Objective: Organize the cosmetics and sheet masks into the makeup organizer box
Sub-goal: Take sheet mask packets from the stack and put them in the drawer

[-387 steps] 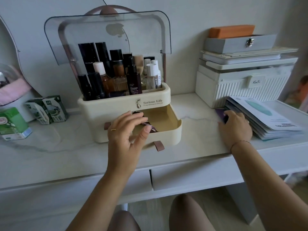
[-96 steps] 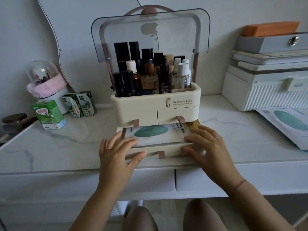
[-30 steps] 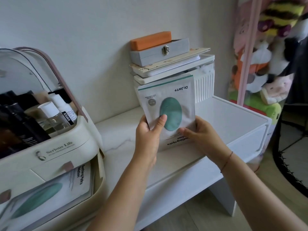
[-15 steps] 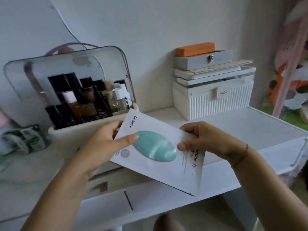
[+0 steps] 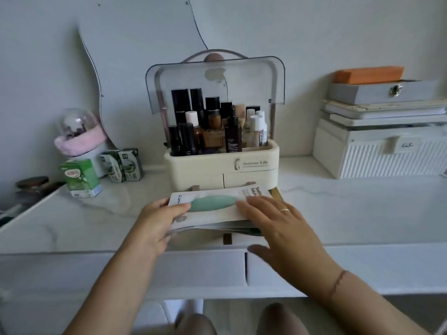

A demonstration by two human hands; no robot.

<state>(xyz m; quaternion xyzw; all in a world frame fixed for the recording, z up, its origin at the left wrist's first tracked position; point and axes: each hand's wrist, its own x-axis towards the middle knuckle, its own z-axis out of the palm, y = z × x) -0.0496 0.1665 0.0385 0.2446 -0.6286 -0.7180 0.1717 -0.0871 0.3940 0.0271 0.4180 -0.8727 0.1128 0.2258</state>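
Note:
The cream makeup organizer box [image 5: 254,171] stands mid-table with its clear lid raised and several cosmetic bottles [image 5: 212,131] upright in the top tray. Its bottom drawer [image 5: 277,193] is pulled out toward me. A stack of white sheet masks [image 5: 217,209] with a green oval lies on top of the drawer, its front edge sticking out over the drawer front. My left hand [image 5: 159,221] grips the stack's left end, thumb on top. My right hand [image 5: 280,226] lies flat on the stack's right end, fingers spread.
White ribbed storage box [image 5: 387,151] with a grey case and orange block stacked on it at right. Green cartons [image 5: 79,177], a pink-wrapped glass dome [image 5: 77,134] and a wavy mirror [image 5: 145,44] at left. Table front edge [image 5: 72,252] runs just below the drawer.
I carried the sheet masks from the right side of the table over to the organizer and laid them on the open bottom drawer. My view turned back to face the box.

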